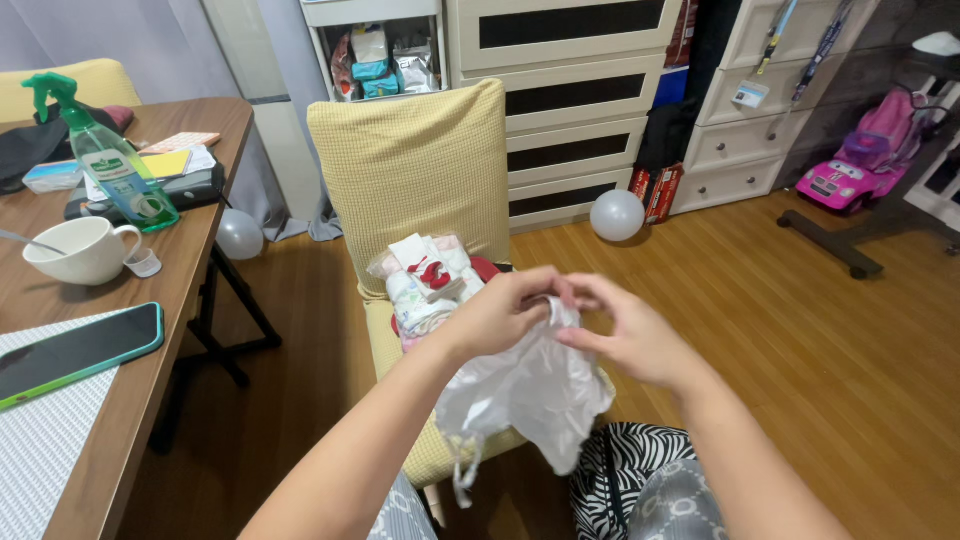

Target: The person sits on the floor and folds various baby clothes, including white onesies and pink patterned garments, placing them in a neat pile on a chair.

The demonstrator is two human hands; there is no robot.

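— What does the white garment [530, 390] cover?
— Part of the chair seat [385, 335]; the folded baby clothes [425, 280] hide more.
— The phone [75, 350]?
— Cut off at the left edge.

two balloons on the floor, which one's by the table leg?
The left balloon, beside the wooden table and its black leg. The other balloon lies right of the yellow chair, before the drawers.

Your surface [190, 130] on the left: wooden, carrying a white cup [75, 250] with a spoon in it, a green spray bottle [110, 160], a phone [75, 350] face up on a pale mat [40, 440], and papers at the back. Yellow chair [420, 160] ahead: folded clothes [425, 285] piled on its seat. Wood floor [820, 330]: two pale balloons [617, 215], a pink toy car [860, 165].
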